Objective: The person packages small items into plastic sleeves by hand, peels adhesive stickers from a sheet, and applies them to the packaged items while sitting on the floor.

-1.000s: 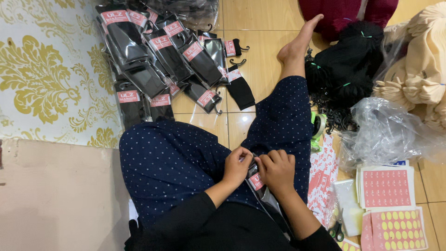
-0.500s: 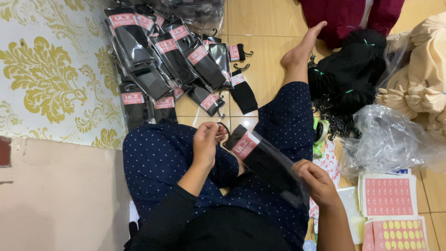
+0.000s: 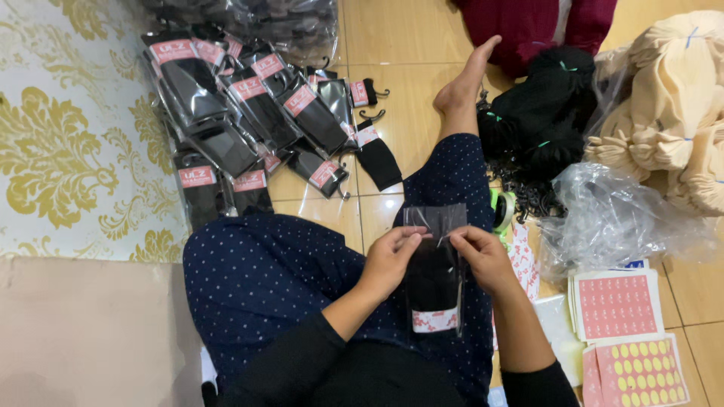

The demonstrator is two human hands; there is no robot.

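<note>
my hands [image 3: 388, 260]: 2 | clear plastic sleeve with black socks [image 3: 435, 279] I hold: 1 | pink sticker sheets [image 3: 617, 304]: 2 | green tape roll [image 3: 503, 209]: 1

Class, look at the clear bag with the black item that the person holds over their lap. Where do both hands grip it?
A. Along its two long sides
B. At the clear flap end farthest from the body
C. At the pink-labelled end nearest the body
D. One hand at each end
B: the left hand and right hand pinch the clear bag at its flap end, with the pink label toward the body.
</note>
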